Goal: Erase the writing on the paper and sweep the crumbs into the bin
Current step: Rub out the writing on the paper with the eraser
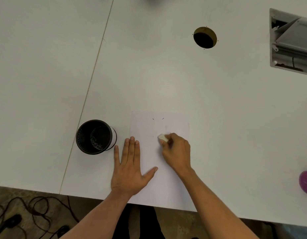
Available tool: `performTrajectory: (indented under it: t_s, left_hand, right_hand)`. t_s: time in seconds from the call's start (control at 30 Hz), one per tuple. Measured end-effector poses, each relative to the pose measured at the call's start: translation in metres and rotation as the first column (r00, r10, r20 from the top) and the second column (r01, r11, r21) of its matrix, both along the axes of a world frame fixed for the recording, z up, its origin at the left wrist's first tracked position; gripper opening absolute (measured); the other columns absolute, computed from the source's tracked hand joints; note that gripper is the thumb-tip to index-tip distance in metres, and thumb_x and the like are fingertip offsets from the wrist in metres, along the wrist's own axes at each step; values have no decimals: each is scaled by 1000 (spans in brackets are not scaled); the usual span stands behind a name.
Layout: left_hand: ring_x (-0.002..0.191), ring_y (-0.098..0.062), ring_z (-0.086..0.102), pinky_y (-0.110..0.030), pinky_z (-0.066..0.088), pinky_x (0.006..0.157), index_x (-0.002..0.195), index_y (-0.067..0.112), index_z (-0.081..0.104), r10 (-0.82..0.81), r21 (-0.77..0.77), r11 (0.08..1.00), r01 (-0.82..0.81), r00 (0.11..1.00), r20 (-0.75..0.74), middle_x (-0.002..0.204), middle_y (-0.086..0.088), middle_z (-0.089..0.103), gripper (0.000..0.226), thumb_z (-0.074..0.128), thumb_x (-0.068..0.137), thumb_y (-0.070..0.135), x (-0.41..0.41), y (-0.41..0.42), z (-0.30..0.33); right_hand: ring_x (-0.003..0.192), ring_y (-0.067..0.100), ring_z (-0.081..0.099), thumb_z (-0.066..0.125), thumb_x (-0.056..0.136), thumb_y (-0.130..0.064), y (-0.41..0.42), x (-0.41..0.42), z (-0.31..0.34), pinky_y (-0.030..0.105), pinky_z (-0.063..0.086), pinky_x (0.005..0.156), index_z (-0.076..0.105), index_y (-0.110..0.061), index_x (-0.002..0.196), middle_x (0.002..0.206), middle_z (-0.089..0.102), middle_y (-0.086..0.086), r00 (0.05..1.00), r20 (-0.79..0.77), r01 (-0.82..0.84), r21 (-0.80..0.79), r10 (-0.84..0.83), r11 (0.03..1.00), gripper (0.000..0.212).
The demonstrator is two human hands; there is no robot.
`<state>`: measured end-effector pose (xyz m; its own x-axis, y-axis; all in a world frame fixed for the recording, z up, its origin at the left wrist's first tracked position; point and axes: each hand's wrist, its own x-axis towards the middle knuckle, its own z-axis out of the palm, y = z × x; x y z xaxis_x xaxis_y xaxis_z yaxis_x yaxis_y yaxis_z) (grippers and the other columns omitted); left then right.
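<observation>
The right hand [177, 150] has its grip clamped on a white eraser [163, 138], pressed mid-paper [149, 128]. Two faint marks [158, 119] lie just beyond it. The left hand [128, 169], flat with fingers spread, pins the paper's edge nearest the mesh bin [96, 137].

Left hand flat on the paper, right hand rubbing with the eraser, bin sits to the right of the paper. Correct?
Not quite. In the head view the bin sits to the left of the paper, not the right. The rest holds: left hand flat on the paper, right hand rubbing with the eraser.
</observation>
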<state>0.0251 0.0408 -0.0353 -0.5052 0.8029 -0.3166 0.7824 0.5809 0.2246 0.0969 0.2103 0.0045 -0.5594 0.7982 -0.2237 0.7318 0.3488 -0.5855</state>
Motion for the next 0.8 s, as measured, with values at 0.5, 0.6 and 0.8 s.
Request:
performTrajectory:
  t_s: [0.5, 0.6, 0.8]
  left_hand:
    - [153, -29, 3, -61, 7, 120, 156, 1, 8, -7, 20, 1000, 7, 1000, -16, 166, -16, 4, 104, 29, 88, 77, 0, 0, -2]
    - [153, -30, 2, -61, 6, 121, 156, 1, 7, -9, 8, 1000, 9, 1000, -27, 166, -16, 3, 104, 29, 88, 77, 0, 0, -2]
    - [153, -29, 3, -61, 8, 120, 156, 1, 8, -5, 15, 1000, 5, 1000, -12, 166, -16, 3, 104, 28, 88, 77, 0, 0, -2]
  right_hand:
    - [62, 17, 59, 65, 88, -26, 14, -11, -4, 23, 38, 58, 68, -9, 87, 72, 69, 3, 999, -31, 20, 7, -20, 1000, 17]
    - [64, 15, 57, 63, 88, -30, 43, -20, -6, 23, 39, 59, 67, -12, 88, 74, 68, 0, 996, 9, 92, -18, -91, 996, 18]
    - [62, 13, 55, 63, 88, -31, 39, -21, -1, 23, 38, 60, 67, -10, 89, 71, 66, 0, 996, -17, 91, -17, -91, 996, 21]
